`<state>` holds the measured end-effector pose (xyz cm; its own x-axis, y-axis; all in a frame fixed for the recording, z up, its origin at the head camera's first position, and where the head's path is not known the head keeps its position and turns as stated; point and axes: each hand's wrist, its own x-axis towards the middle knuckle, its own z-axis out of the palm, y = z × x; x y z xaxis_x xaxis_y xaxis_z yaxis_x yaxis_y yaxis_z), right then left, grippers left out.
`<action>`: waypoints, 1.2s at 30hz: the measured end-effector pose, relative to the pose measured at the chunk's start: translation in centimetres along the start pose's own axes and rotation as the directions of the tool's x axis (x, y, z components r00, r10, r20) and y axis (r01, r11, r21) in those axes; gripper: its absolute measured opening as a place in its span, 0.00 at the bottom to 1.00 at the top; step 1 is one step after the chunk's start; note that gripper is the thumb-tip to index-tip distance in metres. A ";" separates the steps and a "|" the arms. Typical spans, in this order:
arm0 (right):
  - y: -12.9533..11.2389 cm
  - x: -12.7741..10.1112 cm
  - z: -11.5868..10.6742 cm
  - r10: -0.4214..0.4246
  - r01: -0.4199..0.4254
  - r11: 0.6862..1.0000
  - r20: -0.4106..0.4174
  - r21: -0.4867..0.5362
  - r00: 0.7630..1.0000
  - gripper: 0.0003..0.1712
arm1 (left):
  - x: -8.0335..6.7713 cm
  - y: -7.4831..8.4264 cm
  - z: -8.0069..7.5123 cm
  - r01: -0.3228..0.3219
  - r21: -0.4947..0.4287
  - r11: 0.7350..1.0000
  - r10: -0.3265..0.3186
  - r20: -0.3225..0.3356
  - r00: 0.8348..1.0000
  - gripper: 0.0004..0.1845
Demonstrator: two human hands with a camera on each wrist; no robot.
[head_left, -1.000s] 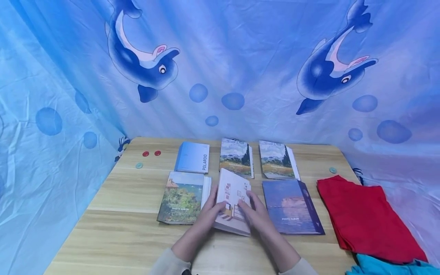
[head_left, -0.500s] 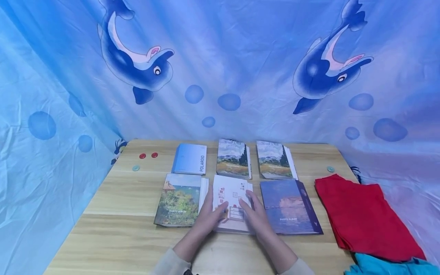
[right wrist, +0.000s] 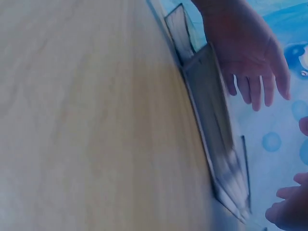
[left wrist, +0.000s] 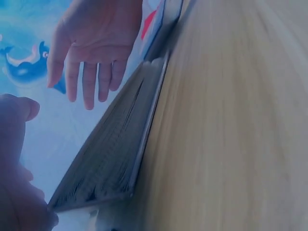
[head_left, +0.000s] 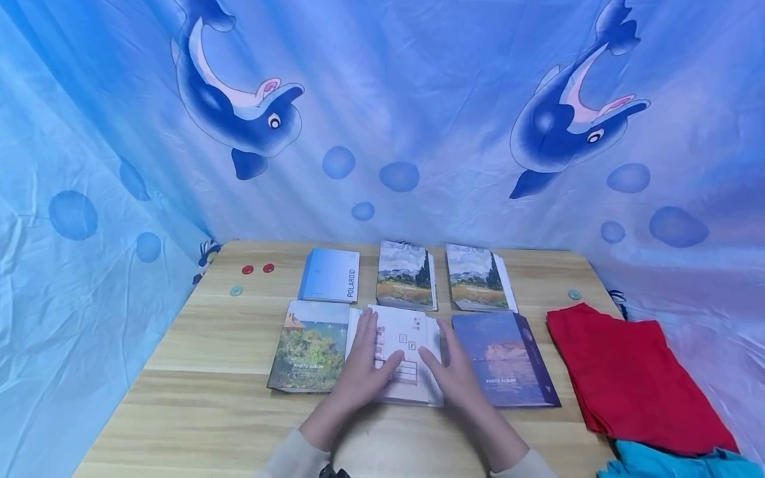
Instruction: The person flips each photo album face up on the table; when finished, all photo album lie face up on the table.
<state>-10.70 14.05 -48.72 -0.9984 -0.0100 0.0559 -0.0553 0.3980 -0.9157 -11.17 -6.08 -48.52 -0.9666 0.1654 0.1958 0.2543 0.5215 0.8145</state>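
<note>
A white photo album (head_left: 412, 388) with small drawings on its cover lies flat on the table, in the middle of the front row. Over its left side spreads my left hand (head_left: 360, 372), fingers straight and thumb apart. My right hand (head_left: 459, 375) is held the same way along its right side, thumb over the cover. Neither hand grips the album; the wrist views show the right hand (left wrist: 98, 38) and the left hand (right wrist: 243, 48) with fingers extended beside its page block (left wrist: 113, 139). Whether the fingertips touch the cover, I cannot tell.
A green garden photo album (head_left: 307, 345) and a purple seaside one (head_left: 499, 362) flank it. Behind stand a blue Polaroid album (head_left: 330, 275) and two landscape albums (head_left: 405, 275). Red buttons (head_left: 268, 268), green buttons (head_left: 574, 294), red cloth (head_left: 636, 378) and teal cloth (head_left: 675, 461) lie nearby.
The white album, tilted in both hands a second ago, has come down flat on the table between the neighbouring albums. Both hands have loosened and moved slightly apart.
</note>
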 end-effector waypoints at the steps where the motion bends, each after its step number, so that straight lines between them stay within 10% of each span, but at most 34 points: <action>1: 0.0 0.0 -0.3 -0.004 0.004 1.000 0.002 -0.004 1.000 0.44 | 0.1 0.1 0.1 -0.017 0.008 1.000 0.017 0.004 1.000 0.51; 19: 2.1 0.4 -8.9 -0.049 0.033 0.984 -0.092 -0.174 0.995 0.42 | 1.6 3.5 5.6 -0.213 0.042 0.976 0.199 0.227 0.953 0.45; 27: 4.0 -0.3 -12.8 0.150 -0.167 0.958 -0.089 -0.234 0.985 0.50 | 2.4 5.3 10.0 -0.239 0.073 0.968 0.206 0.309 0.929 0.44; 36: 5.2 -0.8 -14.3 0.385 -0.381 0.910 -0.007 -0.164 0.923 0.47 | 2.2 6.2 14.9 -0.293 0.245 0.924 0.209 0.319 0.924 0.43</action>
<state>-10.04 29.25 -47.88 -0.9426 0.1507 -0.2981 0.3321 0.5167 -0.7891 -11.22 9.97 -51.11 -0.8299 0.5292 0.1765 0.5265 0.6384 0.5615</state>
